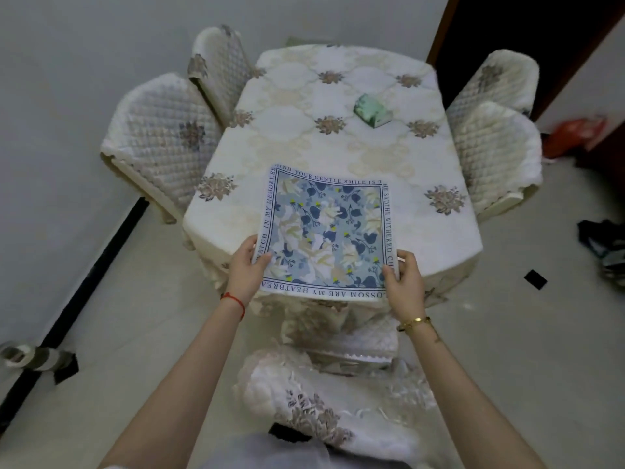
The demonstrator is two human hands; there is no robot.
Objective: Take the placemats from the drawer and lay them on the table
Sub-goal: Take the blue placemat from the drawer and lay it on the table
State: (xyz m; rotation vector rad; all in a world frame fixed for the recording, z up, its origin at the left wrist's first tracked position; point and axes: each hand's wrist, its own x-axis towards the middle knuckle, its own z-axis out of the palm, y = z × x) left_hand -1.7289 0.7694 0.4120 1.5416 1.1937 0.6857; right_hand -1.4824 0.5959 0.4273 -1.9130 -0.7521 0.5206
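Note:
A square placemat (326, 231) with a blue floral print and a border of dark lettering is spread over the near end of the table (304, 137); its near edge overhangs the table's front. My left hand (248, 269) pinches its near left corner, thumb on top. My right hand (404, 282) pinches its near right corner in the same way. The table wears a cream cloth with brown flower motifs. No drawer is in view.
A green folded cloth (372, 110) lies toward the table's far right. Quilted covered chairs stand at the left (162, 143), far left (220, 69), right (493, 154) and directly below me (324, 407). Bags lie on the floor at right (605, 245).

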